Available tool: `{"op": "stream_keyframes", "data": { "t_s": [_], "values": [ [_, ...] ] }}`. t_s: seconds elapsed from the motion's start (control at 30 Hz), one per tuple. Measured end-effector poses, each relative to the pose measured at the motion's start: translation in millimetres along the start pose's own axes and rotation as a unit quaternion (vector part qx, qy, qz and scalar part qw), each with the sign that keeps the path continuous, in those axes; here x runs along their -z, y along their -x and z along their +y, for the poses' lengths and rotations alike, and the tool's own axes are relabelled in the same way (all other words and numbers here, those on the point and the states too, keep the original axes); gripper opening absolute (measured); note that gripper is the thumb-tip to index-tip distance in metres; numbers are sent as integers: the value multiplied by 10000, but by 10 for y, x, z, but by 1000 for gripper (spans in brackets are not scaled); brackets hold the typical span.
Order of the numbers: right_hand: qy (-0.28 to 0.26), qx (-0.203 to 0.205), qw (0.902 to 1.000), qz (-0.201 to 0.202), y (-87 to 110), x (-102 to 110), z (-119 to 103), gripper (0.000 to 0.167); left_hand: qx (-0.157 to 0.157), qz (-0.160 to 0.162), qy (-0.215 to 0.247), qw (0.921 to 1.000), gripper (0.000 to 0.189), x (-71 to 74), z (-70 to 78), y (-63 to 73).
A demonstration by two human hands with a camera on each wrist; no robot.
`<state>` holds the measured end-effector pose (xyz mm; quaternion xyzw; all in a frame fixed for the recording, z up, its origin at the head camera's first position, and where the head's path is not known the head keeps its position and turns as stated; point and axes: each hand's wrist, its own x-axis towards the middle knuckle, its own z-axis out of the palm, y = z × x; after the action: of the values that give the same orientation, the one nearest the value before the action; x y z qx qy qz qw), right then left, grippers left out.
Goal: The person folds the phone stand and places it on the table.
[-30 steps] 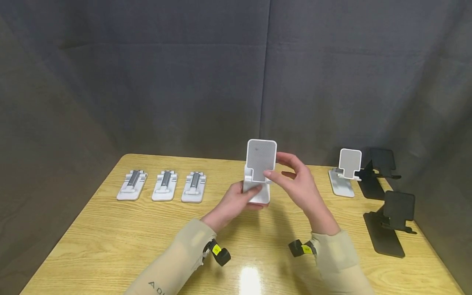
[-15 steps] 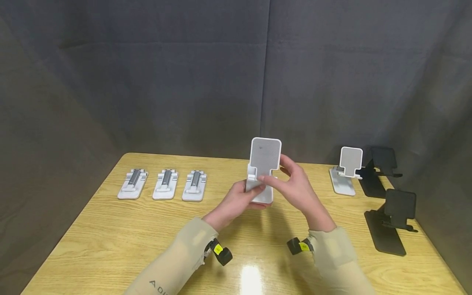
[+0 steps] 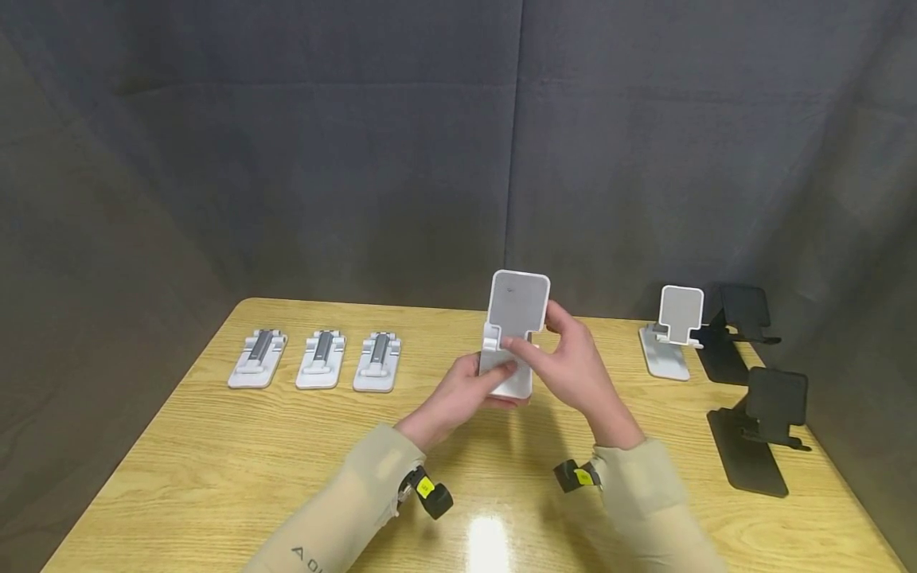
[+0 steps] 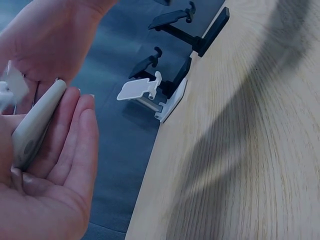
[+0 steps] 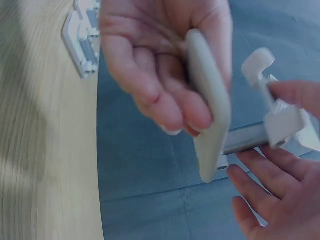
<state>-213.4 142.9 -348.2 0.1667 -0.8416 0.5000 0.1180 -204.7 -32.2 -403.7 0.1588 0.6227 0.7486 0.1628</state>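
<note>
A white phone stand (image 3: 520, 296) with a grey pad is held up over the middle of the table, its support plate raised. My left hand (image 3: 453, 396) grips the stand's base from the left, thumb across its front and fingers behind it. The right hand (image 3: 573, 368) pinches the lower part of the support plate, with the thumb on the front; its other fingers are partly hidden behind the plate. Seen edge-on in the right wrist view, the base (image 5: 212, 107) lies against the left fingers, and a metal arm (image 5: 245, 138) extends from it toward the right hand.
Three folded white phone stands (image 3: 320, 360) lie in a row at the back left of the wooden table (image 3: 236, 469). At the right stand an unfolded white stand (image 3: 680, 314) and two unfolded black stands (image 3: 776, 398). A dark curtain (image 3: 344, 159) hangs behind the table.
The held phone stand has shifted slightly right and its support plate leans a little differently. The right thumb has slid across to the left on the plate's lower part.
</note>
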Motion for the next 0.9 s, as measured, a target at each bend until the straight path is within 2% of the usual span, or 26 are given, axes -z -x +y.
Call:
{"op": "stream_keyframes", "data": {
  "t_s": [0.3, 0.5, 0.7, 0.9],
  "values": [
    [142, 106, 9989, 437, -29, -44, 25, 43, -6, -108, -73, 9999, 36, -16, -14, 16],
    [315, 165, 9966, 744, -89, -25, 51, 31, 39, -163, 23, 9999, 35, -43, -3, 16],
    [339, 106, 9972, 665, -131, -4, 85, 25, 143, -122, 22, 9998, 34, -59, -10, 26],
    [-72, -194, 9986, 478, -139, -13, 92, 26, 176, -52, 83, 9998, 36, -44, -17, 21]
  ]
}}
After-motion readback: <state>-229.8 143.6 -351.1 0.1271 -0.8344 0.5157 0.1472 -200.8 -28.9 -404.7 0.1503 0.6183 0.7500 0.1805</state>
